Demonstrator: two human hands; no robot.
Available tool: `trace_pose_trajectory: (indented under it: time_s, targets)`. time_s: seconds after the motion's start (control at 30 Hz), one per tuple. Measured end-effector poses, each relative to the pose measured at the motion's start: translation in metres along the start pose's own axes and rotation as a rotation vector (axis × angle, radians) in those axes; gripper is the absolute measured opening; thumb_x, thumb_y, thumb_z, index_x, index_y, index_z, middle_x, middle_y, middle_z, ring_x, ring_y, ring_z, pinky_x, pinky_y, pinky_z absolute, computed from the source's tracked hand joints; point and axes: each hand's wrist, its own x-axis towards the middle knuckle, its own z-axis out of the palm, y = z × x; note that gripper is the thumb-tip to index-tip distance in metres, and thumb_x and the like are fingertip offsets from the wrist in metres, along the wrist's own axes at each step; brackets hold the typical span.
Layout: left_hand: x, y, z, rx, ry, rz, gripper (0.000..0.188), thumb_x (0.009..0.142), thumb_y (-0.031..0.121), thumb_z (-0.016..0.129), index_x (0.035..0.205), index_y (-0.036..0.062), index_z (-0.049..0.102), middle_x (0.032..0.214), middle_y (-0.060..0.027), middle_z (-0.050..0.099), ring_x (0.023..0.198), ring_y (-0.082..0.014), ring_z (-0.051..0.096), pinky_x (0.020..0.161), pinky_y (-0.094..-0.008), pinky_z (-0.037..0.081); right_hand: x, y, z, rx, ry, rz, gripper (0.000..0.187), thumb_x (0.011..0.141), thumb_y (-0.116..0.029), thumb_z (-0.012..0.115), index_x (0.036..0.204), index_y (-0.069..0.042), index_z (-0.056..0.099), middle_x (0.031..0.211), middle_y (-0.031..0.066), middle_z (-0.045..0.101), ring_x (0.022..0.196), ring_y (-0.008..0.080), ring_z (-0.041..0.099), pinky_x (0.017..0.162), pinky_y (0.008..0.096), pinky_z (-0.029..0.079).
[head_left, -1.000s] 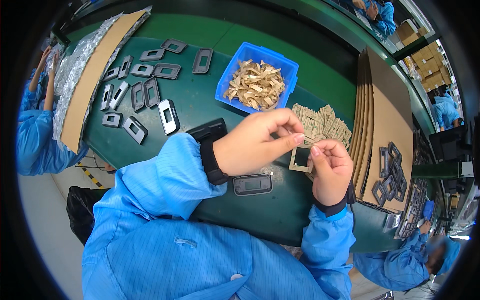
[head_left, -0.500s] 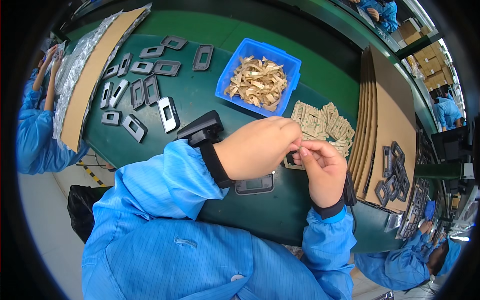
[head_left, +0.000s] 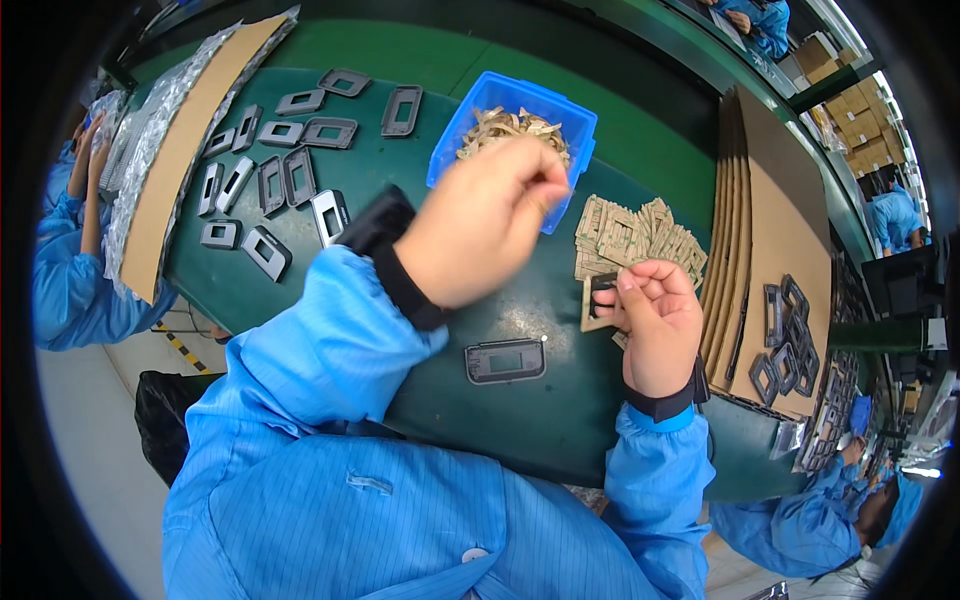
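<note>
Head view — right fingers clamp a beige frame; left fingers together near blue bin — hold unclear.

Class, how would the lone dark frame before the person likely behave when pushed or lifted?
The dark frame likely slides rather than tips, lying flat on the green table. It may be light, given its open window; its raised rim suggests stiffness.

open lane: green tabletop between the left hand and right hand, and around the grey rectangular frame nearer the body. obstacles: blue plastic bin ahead, tan paper-frame pile and stacked cardboard sheets rightward, scattered housings far left.
</note>
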Motion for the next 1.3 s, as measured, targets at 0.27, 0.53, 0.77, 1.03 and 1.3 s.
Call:
trace_pose_trajectory:
  time_s: [0.27,0.53,0.77,1.03,1.3]
  targets:
    - [0.006,-0.003,-0.009,0.255,-0.054,0.359,0.01,0.079,0.0,0.072,0.087,0.0044,0.069,0.086,-0.0105,0.07,0.081,-0.0277,0.069,0.072,-0.0356,0.054,-0.002,0.0,0.002,0.094,-0.028,-0.033,0.02,0.091,0.011,0.058,0.108,0.002,0.053,0.103,0.011,0.062,0.092,0.0223,0.071,0.077,0.025,0.055]
    - [-0.017,0.012,0.017,0.23,-0.299,0.346,0.013,0.078,0.011,0.075,0.084,0.0067,0.064,0.088,-0.0072,0.053,0.083,-0.028,0.058,0.07,-0.0381,0.05,-0.008,-0.005,0.006,0.048,0.0,-0.159,0.021,0.093,0.011,0.056,0.111,0.001,0.051,0.104,0.0085,0.059,0.095,0.0222,0.071,0.068,0.0203,0.049]
    - [-0.018,0.008,0.021,0.228,-0.289,0.313,0.014,0.079,0.009,0.073,0.089,0.0066,0.063,0.091,-0.0083,0.054,0.086,-0.0294,0.058,0.071,-0.039,0.05,-0.01,-0.003,0.005,0.044,-0.013,-0.207,0.02,0.094,0.01,0.055,0.111,0.0,0.05,0.105,0.0071,0.058,0.097,0.0202,0.07,0.067,0.0205,0.048]
    - [-0.017,0.005,0.022,0.167,-0.331,0.259,0.01,0.083,0.012,0.069,0.09,0.006,0.064,0.094,-0.0098,0.055,0.092,-0.0308,0.058,0.079,-0.0403,0.05,-0.01,-0.002,0.01,0.008,-0.035,-0.273,0.021,0.094,0.011,0.054,0.109,-0.002,0.05,0.109,0.0084,0.056,0.1,0.0179,0.066,0.071,0.0219,0.05]
    - [-0.019,0.001,0.026,0.136,-0.343,0.276,0.014,0.083,0.006,0.068,0.095,0.005,0.061,0.093,-0.0099,0.054,0.088,-0.0315,0.058,0.075,-0.0395,0.049,-0.011,-0.001,0.009,0.013,-0.06,-0.28,0.021,0.094,0.011,0.054,0.11,-0.002,0.05,0.109,0.0084,0.055,0.1,0.0177,0.065,0.074,0.0227,0.05]
